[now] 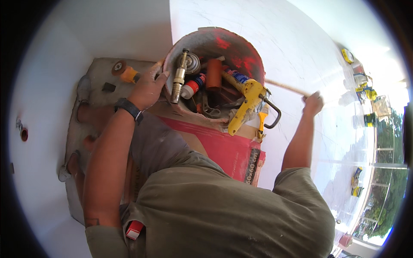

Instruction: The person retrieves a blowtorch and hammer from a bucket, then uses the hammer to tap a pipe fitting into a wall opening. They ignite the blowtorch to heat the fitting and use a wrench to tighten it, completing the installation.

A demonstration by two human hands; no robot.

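A round tub [215, 35] with a ragged rim and red stains stands in front of me, full of tools. My left hand [147, 89], with a dark watch on its wrist, grips the tub's left rim. My right hand [314, 103] is closed on a thin tan rope or stick [286, 87] that runs out from the tub's right side; which of the two it is, I cannot tell. Inside lie a metal coupling-like fitting [178, 79], an orange-brown cylinder [214, 74], a red and white tube [193, 86] and a yellow caulking gun [247, 107].
Under the tub is a red cardboard box [219, 150]. An orange power tool [125, 72] lies on the grey surface at the left. A yellow brush [262, 120] hangs by the tub's front right. Yellow and black items [370, 119] lie far right near windows. A pipe opening [24, 134] is in the left wall.
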